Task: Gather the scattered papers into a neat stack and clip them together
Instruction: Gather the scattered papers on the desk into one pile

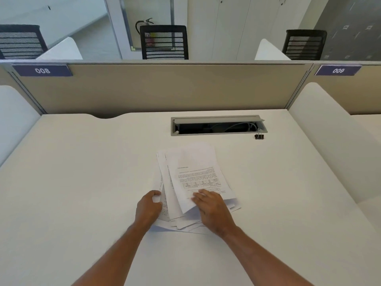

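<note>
Between both hands, loose papers (193, 178); left grip (148, 205) pinching their edge; right grip (212, 209) flat on top.

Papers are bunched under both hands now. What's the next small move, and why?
Probably square the papers: the sheets are still fanned and skewed, edges not aligned. The left hand grips the left edge, the right hand rests on top. The binder clip waits by the cable tray.

head view: one wide-angle camera, worn on the person's head | faces forward and down over the desk (82, 182) | forearms enter from bottom edge, close | partition (165, 89) crosses upper frame, farther off
</note>
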`<move>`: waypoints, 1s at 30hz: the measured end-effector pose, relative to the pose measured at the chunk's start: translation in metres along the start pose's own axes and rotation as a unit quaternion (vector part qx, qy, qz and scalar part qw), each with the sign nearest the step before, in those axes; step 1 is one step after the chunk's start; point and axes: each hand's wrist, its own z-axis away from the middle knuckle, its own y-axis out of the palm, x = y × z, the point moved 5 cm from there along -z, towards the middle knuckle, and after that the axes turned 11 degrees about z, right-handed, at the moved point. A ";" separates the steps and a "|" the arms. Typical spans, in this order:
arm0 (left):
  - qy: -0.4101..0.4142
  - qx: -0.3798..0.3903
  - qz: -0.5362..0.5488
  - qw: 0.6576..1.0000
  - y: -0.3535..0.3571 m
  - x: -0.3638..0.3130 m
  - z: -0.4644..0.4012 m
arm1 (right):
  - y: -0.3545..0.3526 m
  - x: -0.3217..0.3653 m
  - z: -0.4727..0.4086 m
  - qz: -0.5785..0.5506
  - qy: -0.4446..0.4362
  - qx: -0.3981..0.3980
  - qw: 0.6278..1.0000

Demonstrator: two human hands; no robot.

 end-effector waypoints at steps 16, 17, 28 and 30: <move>0.210 -0.021 0.249 0.945 -0.026 -0.128 0.001 | -0.182 -0.045 -0.136 -0.035 0.146 -0.262 0.953; 0.170 -0.012 0.298 0.939 -0.027 -0.125 -0.003 | -0.178 -0.056 -0.133 -0.083 0.213 -0.243 0.943; -0.027 0.006 0.411 0.911 -0.009 -0.081 -0.022 | -0.034 -0.072 -0.029 -0.440 0.511 0.139 0.725; -0.043 0.003 0.381 0.924 -0.005 -0.073 -0.025 | -0.026 -0.077 -0.023 -0.411 0.522 0.129 0.736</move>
